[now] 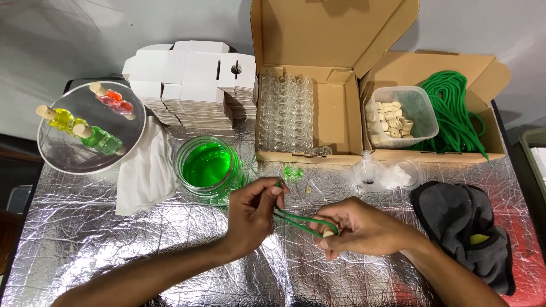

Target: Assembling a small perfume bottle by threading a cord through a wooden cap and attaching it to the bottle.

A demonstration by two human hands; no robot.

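Note:
My left hand pinches one end of a thin green cord over the foil-covered table. My right hand holds the cord's other end together with a small wooden cap between its fingertips. The cord stretches as a loop between both hands. A small glass bottle with green liquid lies just beyond my hands. A glass jar of green liquid stands to the left of my left hand.
A round tray at far left carries yellow, red and green filled bottles. Flat white cartons are stacked at the back. One cardboard box holds empty glass bottles; another holds a tub of wooden caps and green cord. A grey cloth lies right, a white cloth left.

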